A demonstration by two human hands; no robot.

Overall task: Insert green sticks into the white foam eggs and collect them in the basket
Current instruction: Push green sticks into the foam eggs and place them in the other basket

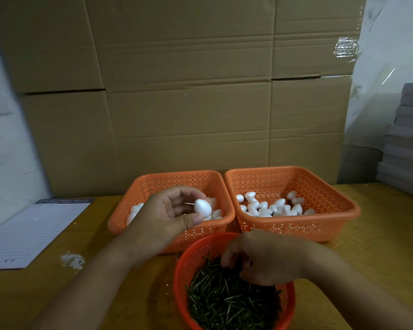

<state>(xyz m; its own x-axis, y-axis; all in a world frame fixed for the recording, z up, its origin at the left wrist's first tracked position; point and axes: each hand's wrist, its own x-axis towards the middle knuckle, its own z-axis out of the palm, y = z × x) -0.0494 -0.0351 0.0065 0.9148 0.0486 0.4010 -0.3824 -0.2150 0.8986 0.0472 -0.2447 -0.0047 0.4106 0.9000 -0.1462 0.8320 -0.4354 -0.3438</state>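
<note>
1. Fingers of the left hand (169, 210) curl around a white foam egg (202, 206), thumb below and fingertips above, holding it over the near edge of the left orange basket (138, 186).
2. Right hand (267, 258) reaches down into the round red basket (188, 258) at the near edge of the table, its fingers bent among the green sticks (229, 303); whether they have already pinched a stick cannot be told.
3. More eggs lie in the left orange basket, and a larger heap of eggs (270, 207) sits in the right orange basket (320, 186); no stick shows in any of them.
4. To do this step well, the person should likely single out one stick, hold it near its end, line it up with the egg's long axis and push it straight in, so the foam does not crumble.
5. A lined paper pad (29, 234) lies at the far left; its dark header band is too blurred to read, and no other writing shows.
</note>
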